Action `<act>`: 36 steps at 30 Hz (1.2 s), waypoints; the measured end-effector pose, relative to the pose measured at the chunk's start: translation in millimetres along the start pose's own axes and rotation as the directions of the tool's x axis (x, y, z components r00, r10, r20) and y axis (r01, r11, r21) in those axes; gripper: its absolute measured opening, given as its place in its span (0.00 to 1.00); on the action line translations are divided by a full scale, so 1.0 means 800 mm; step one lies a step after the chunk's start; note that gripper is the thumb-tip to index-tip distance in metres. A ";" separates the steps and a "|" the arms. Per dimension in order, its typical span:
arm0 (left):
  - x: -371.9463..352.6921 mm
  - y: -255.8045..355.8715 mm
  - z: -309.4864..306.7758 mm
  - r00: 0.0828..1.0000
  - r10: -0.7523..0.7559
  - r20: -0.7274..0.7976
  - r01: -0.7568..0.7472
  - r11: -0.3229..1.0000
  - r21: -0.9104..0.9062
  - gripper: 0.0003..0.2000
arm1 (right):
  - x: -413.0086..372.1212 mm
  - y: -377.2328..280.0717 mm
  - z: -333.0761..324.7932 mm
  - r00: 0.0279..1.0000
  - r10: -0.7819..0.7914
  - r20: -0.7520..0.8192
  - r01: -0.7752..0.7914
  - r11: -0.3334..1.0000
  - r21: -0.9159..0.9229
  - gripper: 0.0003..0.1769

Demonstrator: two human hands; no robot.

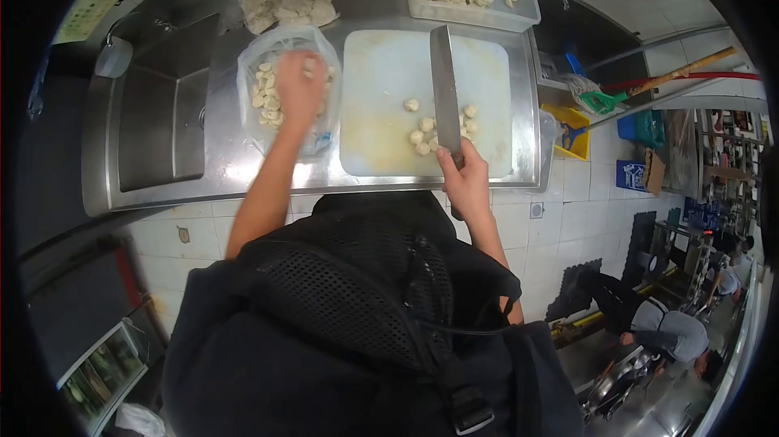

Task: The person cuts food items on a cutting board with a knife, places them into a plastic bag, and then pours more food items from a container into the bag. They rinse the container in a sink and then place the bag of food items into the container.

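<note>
My right hand (466, 173) grips the handle of a large kitchen knife (445, 84), its wide blade pointing away from me over a white cutting board (381, 72). Several pale round balls (425, 124) lie on the board beside and partly behind the blade. Over an opened clear plastic bag (251, 124) on the left is my left hand (300, 84), with its fingers curled and slightly blurred. Many pale pieces (266, 96) fill that bag. Whatever the left fingers hold is too small to make out.
Behind the board stands a clear plastic tub (475, 15) of cut pale pieces. Filled bags (288, 5) rest at the back of the steel counter. A sink (154, 120) lies left. Mop handles (682, 70) and a yellow bucket (572, 133) are right; another person (669, 327) bends farther off.
</note>
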State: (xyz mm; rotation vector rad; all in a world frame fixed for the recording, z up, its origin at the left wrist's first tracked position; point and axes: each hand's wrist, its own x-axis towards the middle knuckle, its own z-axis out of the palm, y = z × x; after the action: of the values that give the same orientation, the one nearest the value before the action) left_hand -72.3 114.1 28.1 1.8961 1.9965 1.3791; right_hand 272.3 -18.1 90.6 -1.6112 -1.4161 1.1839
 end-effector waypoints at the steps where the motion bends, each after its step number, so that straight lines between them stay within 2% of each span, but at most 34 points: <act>1: 0.011 -0.035 -0.005 0.999 0.002 -0.035 0.002 0.994 0.111 0.12 | 0.001 0.003 -0.002 0.999 0.033 0.005 -0.033 0.999 -0.013 0.16; 2: 0.006 -0.060 -0.002 0.999 -0.003 -0.037 0.007 0.994 0.110 0.12 | 0.001 0.004 -0.004 0.999 0.033 0.008 -0.032 0.999 -0.018 0.16; 4: -0.005 -0.077 0.002 0.991 -0.074 0.115 0.020 0.908 0.419 0.20 | 0.001 0.003 -0.003 0.999 0.023 -0.031 -0.022 0.998 0.050 0.16; 5: -0.009 -0.083 0.009 0.990 -0.068 0.120 0.012 0.909 0.416 0.20 | 0.001 0.002 -0.004 0.999 0.026 -0.038 -0.024 0.998 0.053 0.16; 7: -0.011 -0.025 0.012 0.995 0.092 0.050 -0.104 0.846 0.524 0.27 | -0.007 -0.002 -0.010 0.996 0.035 -0.079 -0.031 0.998 0.055 0.16; 9: -0.009 0.006 0.041 0.978 0.132 0.162 -0.146 0.986 0.077 0.31 | -0.015 0.001 -0.012 0.991 0.070 -0.111 -0.060 0.994 0.095 0.15; 10: -0.016 0.030 0.061 0.921 0.165 0.352 -0.129 0.984 -0.122 0.31 | -0.015 0.000 -0.012 0.987 0.090 -0.131 -0.071 0.988 0.138 0.15; 11: -0.021 0.061 0.082 0.828 0.230 0.512 -0.073 0.949 -0.308 0.33 | -0.016 -0.003 -0.013 0.988 0.081 -0.130 -0.065 0.990 0.129 0.15; 13: -0.032 0.129 0.103 0.615 0.368 0.698 -0.291 0.928 -0.232 0.34 | -0.021 -0.010 -0.016 0.975 0.150 -0.164 -0.109 0.966 0.236 0.15; 14: -0.029 0.150 0.113 0.617 0.374 0.692 -0.298 0.925 -0.235 0.34 | -0.022 -0.013 -0.019 0.975 0.142 -0.170 -0.100 0.967 0.235 0.15; 16: -0.025 0.177 0.129 0.356 0.332 0.874 -0.417 0.893 -0.169 0.35 | -0.026 -0.015 -0.028 0.976 0.130 -0.177 -0.093 0.974 0.205 0.15; 17: -0.022 0.178 0.137 0.350 0.341 0.872 -0.426 0.887 -0.176 0.35 | -0.029 -0.016 -0.032 0.974 0.129 -0.188 -0.089 0.974 0.209 0.15; 19: -0.022 0.166 0.157 0.212 0.282 0.936 -0.451 0.878 -0.162 0.37 | -0.035 -0.017 -0.036 0.973 0.125 -0.192 -0.083 0.973 0.214 0.15; 20: -0.025 0.156 0.158 0.202 0.281 0.938 -0.462 0.872 -0.162 0.37 | -0.036 -0.016 -0.036 0.972 0.129 -0.198 -0.082 0.970 0.228 0.15; 22: -0.027 0.130 0.144 0.335 0.206 0.919 -0.325 0.941 -0.093 0.32 | -0.041 -0.010 -0.035 0.966 0.196 -0.169 -0.148 0.955 0.258 0.16; 23: -0.030 0.118 0.131 0.317 0.204 0.926 -0.340 0.936 -0.090 0.32 | -0.044 -0.005 -0.033 0.963 0.207 -0.174 -0.153 0.948 0.280 0.16; 25: -0.045 0.107 0.092 0.483 0.011 0.876 -0.058 0.998 0.019 0.28 | -0.045 0.006 -0.028 0.977 0.187 -0.104 -0.159 0.961 0.226 0.16; 26: -0.061 0.105 0.080 0.468 0.013 0.884 -0.078 0.997 0.026 0.28 | -0.045 0.015 -0.026 0.974 0.197 -0.111 -0.165 0.954 0.249 0.16; 28: -0.094 0.099 0.057 0.717 -0.019 0.697 0.016 1.000 0.011 0.26 | -0.042 0.026 -0.016 0.996 0.085 -0.014 -0.083 0.991 0.103 0.18; 29: -0.101 0.099 0.052 0.705 -0.023 0.708 0.010 1.000 0.023 0.26 | -0.041 0.026 -0.011 0.995 0.098 -0.013 -0.095 0.988 0.120 0.18; 31: -0.107 0.116 0.039 0.737 -0.121 0.665 0.144 0.989 0.020 0.28 | -0.037 0.000 -0.014 0.962 0.226 0.151 -0.222 0.974 -0.047 0.22; 32: -0.111 0.112 0.037 0.732 -0.133 0.668 0.153 0.988 0.029 0.28 | -0.037 0.002 -0.009 0.959 0.234 0.162 -0.229 0.972 -0.048 0.22; 34: -0.112 0.105 0.039 0.813 -0.006 0.582 0.016 1.000 -0.011 0.28 | -0.033 0.003 0.000 0.979 0.124 0.160 -0.111 0.990 -0.087 0.21; 36: -0.112 0.100 0.039 0.818 -0.012 0.575 0.026 1.000 -0.017 0.28 | -0.030 0.006 0.007 0.977 0.111 0.182 -0.096 0.991 -0.092 0.21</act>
State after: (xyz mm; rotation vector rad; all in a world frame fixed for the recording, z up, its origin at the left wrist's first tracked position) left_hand 29.3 44.0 13.1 1.9597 1.6704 0.6821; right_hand 268.8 -43.2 88.7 -1.6842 -1.5314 1.3838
